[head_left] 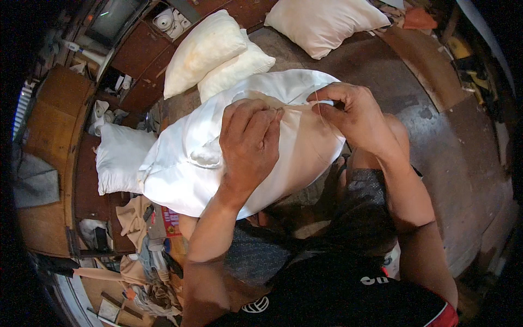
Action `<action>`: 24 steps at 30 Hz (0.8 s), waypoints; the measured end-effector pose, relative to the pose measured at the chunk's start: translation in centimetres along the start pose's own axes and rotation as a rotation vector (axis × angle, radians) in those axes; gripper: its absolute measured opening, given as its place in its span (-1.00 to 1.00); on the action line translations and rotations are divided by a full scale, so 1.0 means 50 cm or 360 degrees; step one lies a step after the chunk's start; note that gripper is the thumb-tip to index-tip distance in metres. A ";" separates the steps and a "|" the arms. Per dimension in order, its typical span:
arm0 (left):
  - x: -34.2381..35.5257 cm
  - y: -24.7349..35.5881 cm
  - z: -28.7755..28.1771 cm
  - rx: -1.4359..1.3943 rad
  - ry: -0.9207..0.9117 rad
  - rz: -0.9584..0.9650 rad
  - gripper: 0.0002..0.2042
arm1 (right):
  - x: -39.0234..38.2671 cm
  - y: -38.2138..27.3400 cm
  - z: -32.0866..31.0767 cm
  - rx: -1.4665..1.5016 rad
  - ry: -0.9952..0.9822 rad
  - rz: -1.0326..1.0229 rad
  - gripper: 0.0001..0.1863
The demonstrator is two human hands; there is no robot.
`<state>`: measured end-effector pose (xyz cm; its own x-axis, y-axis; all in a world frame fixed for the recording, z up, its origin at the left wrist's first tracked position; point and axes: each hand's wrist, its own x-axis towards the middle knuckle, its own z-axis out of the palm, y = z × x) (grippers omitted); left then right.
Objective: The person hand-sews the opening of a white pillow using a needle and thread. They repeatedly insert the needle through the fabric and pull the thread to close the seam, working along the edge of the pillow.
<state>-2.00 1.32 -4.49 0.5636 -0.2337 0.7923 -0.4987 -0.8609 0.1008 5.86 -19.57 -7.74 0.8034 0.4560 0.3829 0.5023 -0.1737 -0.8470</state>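
A large white, shiny pillow (180, 169) lies across my lap, and a thin line of its seam runs between my hands. My left hand (248, 144) is closed, its fingertips pinching the cloth at the seam. My right hand (357, 114) pinches the cloth edge farther right between thumb and forefinger. A fine thread (320, 111) crosses by my right fingertips; whether a needle is there I cannot tell. Beside my left wrist, a crumpled white tuft (207, 155) sits on the pillow. Part of the pillow is hidden behind my left hand.
Two cream pillows (204, 52) lie overlapped ahead, with another pillow (327, 24) at far right. A smaller white pillow (122, 158) rests at left, near wooden cabinets (49, 131). Clothes (155, 289) are heaped at lower left. A brown board (422, 68) lies on the floor at right.
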 end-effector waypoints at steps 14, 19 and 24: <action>-0.203 -0.124 -0.453 0.0073 0.0526 -0.1025 -0.97 | 0.004 0.025 -0.023 -0.0309 0.0533 -0.0051 -0.81; -0.380 -0.242 -0.727 -0.0410 0.1039 -0.1388 -0.89 | 0.010 0.013 -0.009 -0.0271 0.0536 0.0013 -0.81; -0.589 -0.323 -0.970 -0.0919 0.1295 -0.1712 -0.81 | 0.017 0.004 -0.011 -0.0325 0.0551 0.0005 -0.82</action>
<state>-42.51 44.03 -0.26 0.4049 0.8719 0.2752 -0.3864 -0.1096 0.9158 6.81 -19.68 -7.38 0.8477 0.1401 0.5117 0.5250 -0.3602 -0.7711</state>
